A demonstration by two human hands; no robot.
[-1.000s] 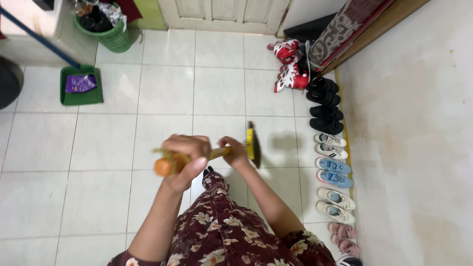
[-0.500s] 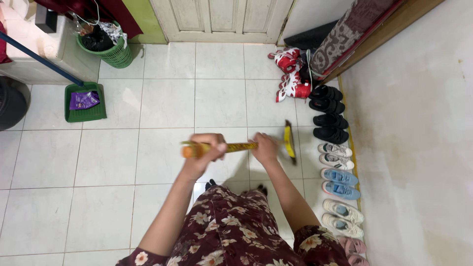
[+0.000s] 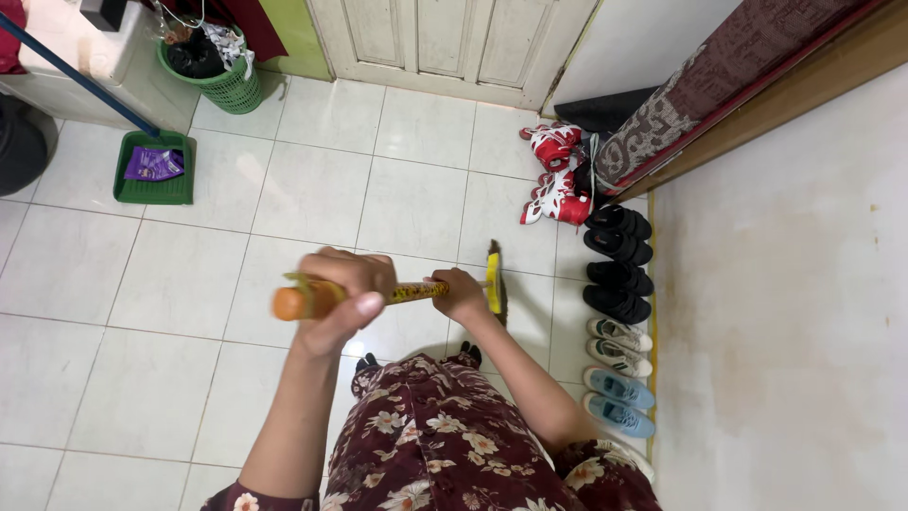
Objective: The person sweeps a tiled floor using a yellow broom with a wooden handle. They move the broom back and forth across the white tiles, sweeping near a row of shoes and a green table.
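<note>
1. While both hands grip it, a long yellow patterned broom handle with an orange end cap (image 3: 378,294) lies nearly level across the middle of the view, above the white tiled floor (image 3: 189,274).
2. At the handle's far end, the yellow broom head with dark bristles (image 3: 495,282) sits low over the tiles, near a row of shoes.
3. Curled tight around the handle close to the orange cap, the left hand (image 3: 342,291) has its thumb pressed along the underside.
4. Closed around the handle just short of the broom head, the right hand (image 3: 461,293) shows its knuckles facing up.
5. Below the hands hangs a dark red floral dress (image 3: 445,445), with two dark toes peeking out at its hem.
6. Along the right wall runs a row of shoes (image 3: 617,312): black pairs, then white and light blue ones, with red and white roller skates (image 3: 553,175) at the far end.
7. Well apart, at upper left, a green dustpan with a blue handle (image 3: 154,173) holds a purple wrapper (image 3: 153,162).
8. Beyond it stands a green ribbed plastic bin (image 3: 216,71) stuffed with rubbish, beside a white panelled door (image 3: 445,38).
</note>
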